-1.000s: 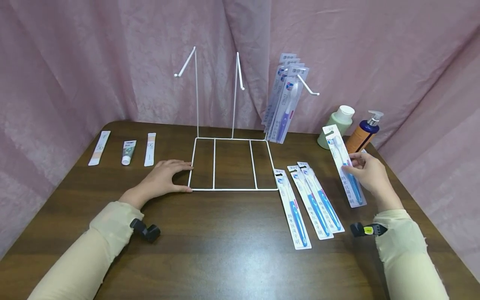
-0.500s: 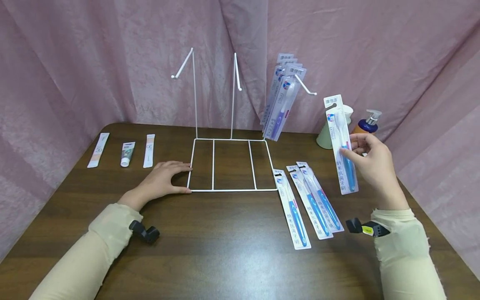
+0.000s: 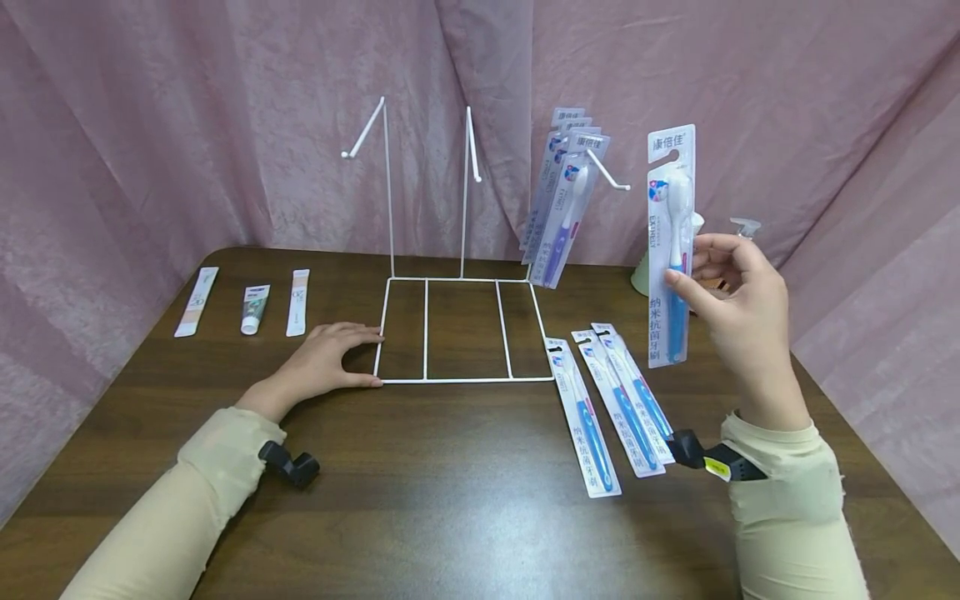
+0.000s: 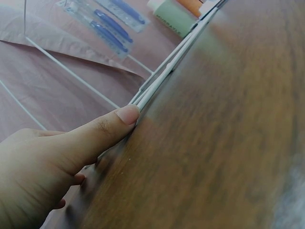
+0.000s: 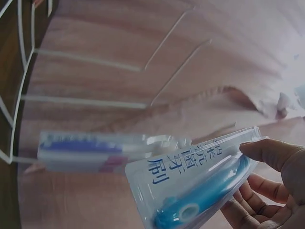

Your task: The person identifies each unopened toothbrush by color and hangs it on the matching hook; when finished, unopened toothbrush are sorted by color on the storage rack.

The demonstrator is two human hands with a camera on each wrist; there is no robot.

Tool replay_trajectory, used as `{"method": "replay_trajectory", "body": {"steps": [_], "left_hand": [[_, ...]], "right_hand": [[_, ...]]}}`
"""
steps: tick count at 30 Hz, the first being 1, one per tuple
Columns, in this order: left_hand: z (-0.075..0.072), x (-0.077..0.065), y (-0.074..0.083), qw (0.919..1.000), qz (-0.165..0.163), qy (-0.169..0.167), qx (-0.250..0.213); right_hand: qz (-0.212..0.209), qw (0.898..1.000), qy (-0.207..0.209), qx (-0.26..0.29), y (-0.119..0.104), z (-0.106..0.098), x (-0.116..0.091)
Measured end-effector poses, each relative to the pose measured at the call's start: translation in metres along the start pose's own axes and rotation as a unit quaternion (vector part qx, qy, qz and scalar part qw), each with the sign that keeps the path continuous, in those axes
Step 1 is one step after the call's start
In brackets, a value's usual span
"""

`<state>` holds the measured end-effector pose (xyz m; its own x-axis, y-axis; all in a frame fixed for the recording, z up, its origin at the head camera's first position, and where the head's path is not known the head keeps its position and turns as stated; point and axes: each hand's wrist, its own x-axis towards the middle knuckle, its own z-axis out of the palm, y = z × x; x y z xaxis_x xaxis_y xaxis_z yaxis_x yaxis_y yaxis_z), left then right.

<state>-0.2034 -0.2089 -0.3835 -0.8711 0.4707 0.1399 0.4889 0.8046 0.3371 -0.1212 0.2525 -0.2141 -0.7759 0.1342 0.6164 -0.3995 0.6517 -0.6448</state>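
Note:
My right hand (image 3: 742, 308) pinches a blue toothbrush in blister packaging (image 3: 663, 242) between thumb and fingers, held upright above the table at the right. Its blue handle (image 5: 205, 195) shows close up in the right wrist view. My left hand (image 3: 318, 358) rests at the left side of a white wire display rack (image 3: 480, 381), thumb and fingers spread and touching the base; the thumb lies on the front corner wire in the left wrist view. Several purple packaged toothbrushes (image 3: 562, 225) hang from the rack's right hook (image 3: 609, 172). The middle hook (image 3: 474, 150) and left hook (image 3: 363, 133) carry nothing.
Several blue packaged toothbrushes (image 3: 588, 425) lie right of the rack's base. A green bottle (image 3: 640, 275) and a pump bottle (image 3: 745, 227) stand behind my right hand, mostly hidden. At left lie a small tube (image 3: 255, 308) and two slim white packets (image 3: 197, 300). Pink curtain (image 3: 300, 125) hangs behind.
My right hand has raised the blue packaged toothbrush from beside the bottles, bringing it upright and slightly left. The left hand has stayed at the rack.

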Motion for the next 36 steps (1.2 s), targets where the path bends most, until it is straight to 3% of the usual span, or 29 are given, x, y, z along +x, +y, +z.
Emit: {"method": "replay_trajectory", "body": {"steps": [5, 18, 25, 36], "left_hand": [[0.000, -0.001, -0.001, 1.0000, 0.002, 0.002, 0.002], [0.003, -0.003, -0.003, 0.9999, 0.008, 0.005, 0.006], [0.004, -0.003, -0.002, 1.0000, 0.007, 0.004, 0.004], [0.000, -0.002, 0.001, 1.0000, 0.002, 0.000, 0.005]], "right_hand": [[-0.025, 0.998, -0.017, 0.049, -0.015, 0.017, -0.005], [-0.025, 0.989, -0.077, 0.122, -0.029, 0.079, -0.006], [-0.035, 0.987, -0.082, 0.135, -0.033, 0.105, -0.001], [-0.048, 0.986, -0.095, 0.126, -0.041, 0.129, 0.001]]}}
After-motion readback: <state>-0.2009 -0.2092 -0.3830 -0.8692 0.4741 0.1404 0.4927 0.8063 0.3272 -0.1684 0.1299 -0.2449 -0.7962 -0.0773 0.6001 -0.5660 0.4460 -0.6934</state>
